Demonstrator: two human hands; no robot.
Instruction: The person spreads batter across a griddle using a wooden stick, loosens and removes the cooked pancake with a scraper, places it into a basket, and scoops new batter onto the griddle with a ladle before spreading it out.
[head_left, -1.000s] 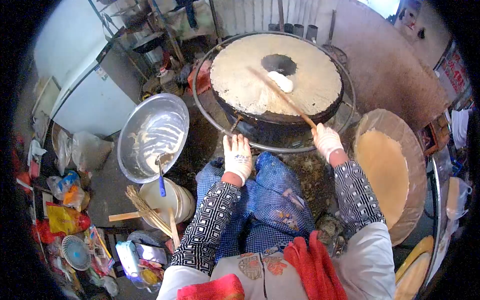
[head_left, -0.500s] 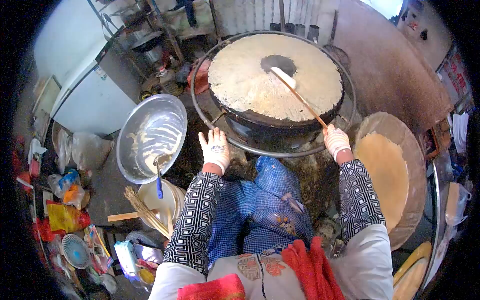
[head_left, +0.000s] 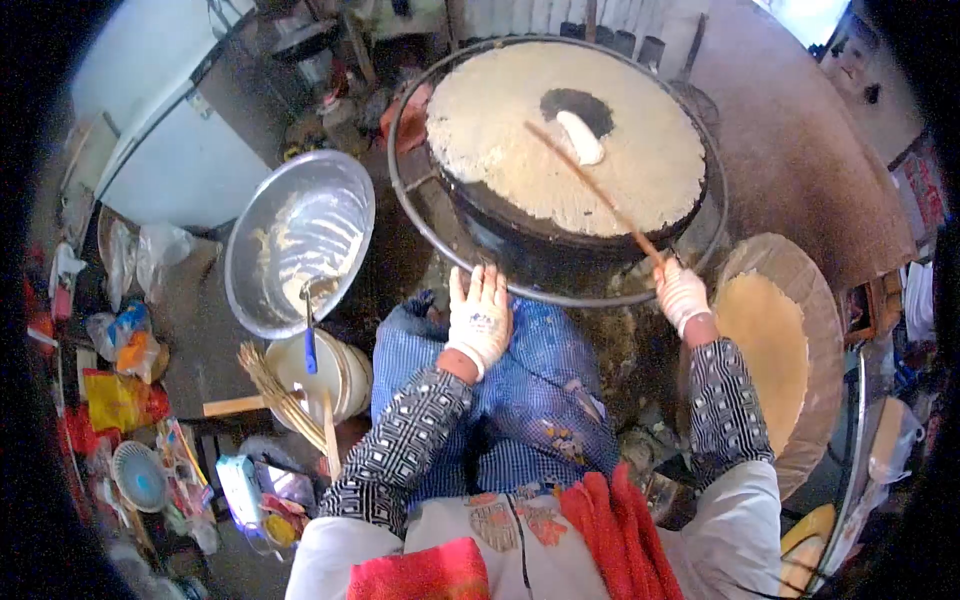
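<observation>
A round griddle (head_left: 560, 240) stands before me, its top spread with a wide pale sheet of batter (head_left: 500, 130). Near the sheet's middle is a dark bare patch (head_left: 572, 100), with a white elongated lump (head_left: 582, 140) at its edge. My right hand (head_left: 682, 293), in a whitish glove, grips a thin wooden stick (head_left: 600, 190). The stick slants across the batter, its far end left of the lump. My left hand (head_left: 482, 318), also gloved, has its fingers stretched out, fingertips at the metal ring (head_left: 430, 228) around the griddle; whether they touch it I cannot tell.
On the left, a metal basin (head_left: 255, 290) with batter smears holds a blue-handled tool (head_left: 310, 350). Below it stands a white bucket (head_left: 355, 375) with a straw brush (head_left: 265, 375). At right, a finished-looking round flatbread (head_left: 760, 340) lies on a broad round tray (head_left: 815, 390).
The stick's far end has swung left, away from the white lump, which sits slightly nearer the front of the bare patch. My left hand has moved right along the ring.
</observation>
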